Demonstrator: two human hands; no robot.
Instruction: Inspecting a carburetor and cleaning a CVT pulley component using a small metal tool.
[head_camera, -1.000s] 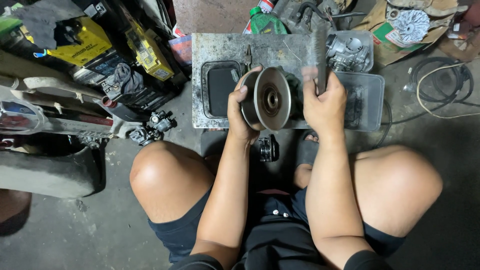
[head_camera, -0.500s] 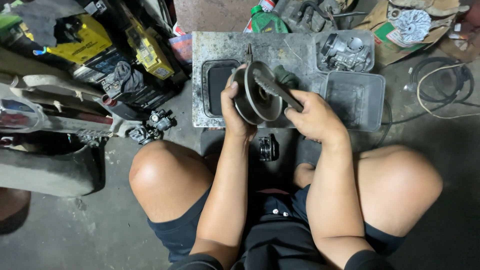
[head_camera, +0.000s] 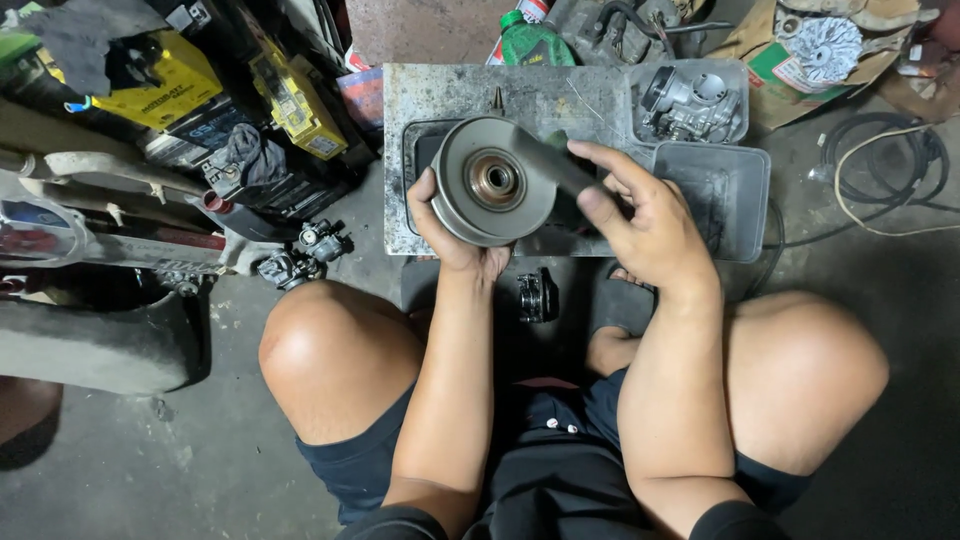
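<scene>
Left hand (head_camera: 455, 235) grips a round metal pulley (head_camera: 492, 181) from below and behind, fingers curled on its rim, flat face and centre hub toward the camera. Right hand (head_camera: 640, 215) pinches a dark strip of sandpaper (head_camera: 552, 165) laid across the pulley's upper right edge. Pulley held above a grey metal plate (head_camera: 440, 95) on the floor. Clear plastic tray (head_camera: 735, 190) just right; carburettor (head_camera: 690, 100) in another tray behind. Small dark part (head_camera: 537, 296) on the floor between the knees.
</scene>
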